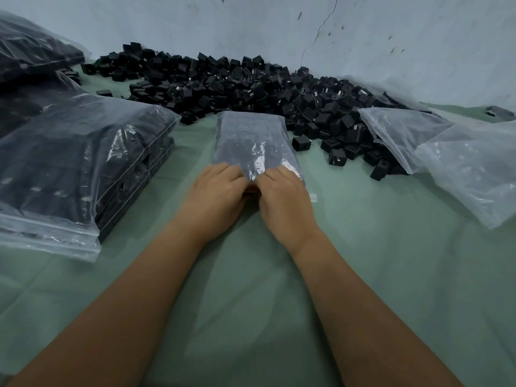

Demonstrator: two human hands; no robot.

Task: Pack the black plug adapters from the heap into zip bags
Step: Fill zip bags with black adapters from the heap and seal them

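A clear zip bag (251,138) filled with black plug adapters lies flat on the green cloth in the middle. My left hand (216,194) and my right hand (283,199) sit side by side on its near end, fingers pinched on the bag's mouth. Behind the bag, a wide heap of loose black plug adapters (251,85) stretches along the wall.
Filled zip bags (78,163) are stacked at the left, with more (28,57) behind them. Empty clear bags (446,152) lie at the right, partly over the heap. A cracked pale wall (307,23) bounds the far side. Green cloth (251,275) covers the surface.
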